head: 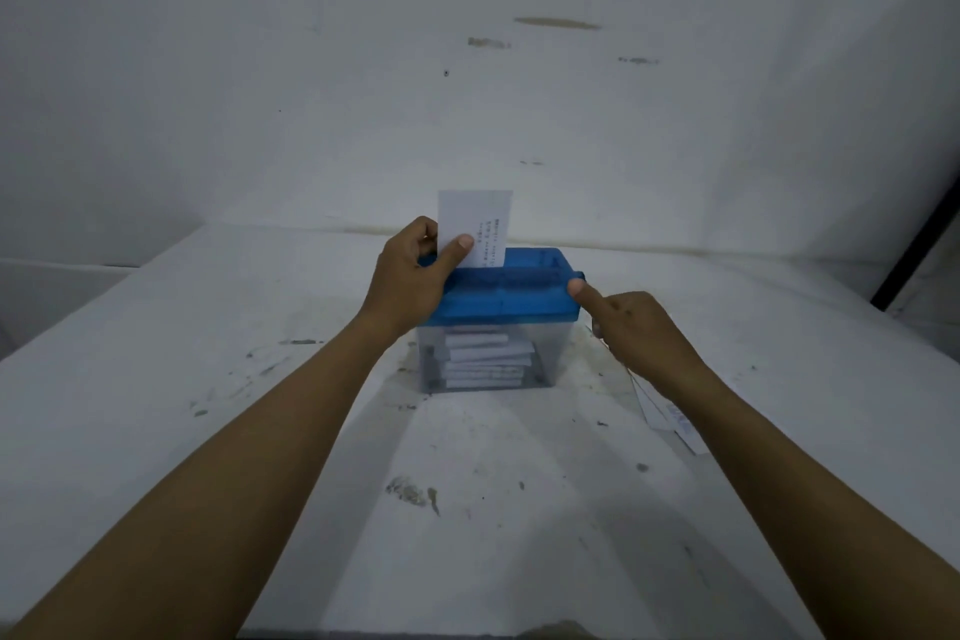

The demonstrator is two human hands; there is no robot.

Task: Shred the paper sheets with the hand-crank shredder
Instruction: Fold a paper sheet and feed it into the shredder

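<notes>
Left hand (410,270) pinching a paper sheet (480,224): the thumb lay across the near face of the sheet and the curled fingers closed on it from behind, so the grip was clamped on the sheet's lower left edge. The sheet stood upright, printed lines running down its right side, with its lower edge entering the top of the hand-crank shredder (509,296) directly below the pinch. The shredder's blue lid extended rightward from the grip and sat on a clear bin (550,353) beneath it. Inside the bin, below the grip, cut paper (488,359) lay in a loose stack.

Right hand (639,327), at the far end of the lid from the grip: one fingertip (576,287) was stretched out and touched the lid's right end beside a small blue knob, the other fingers curled back. Whether this hand held anything could not be told.

Loose sheets (675,424) lay flat on the table (156,379), right of the grip and nearer the viewer, partly under the right wrist. The stained white table carried the shredder; a marked white wall (311,68) rose beyond the grip.
</notes>
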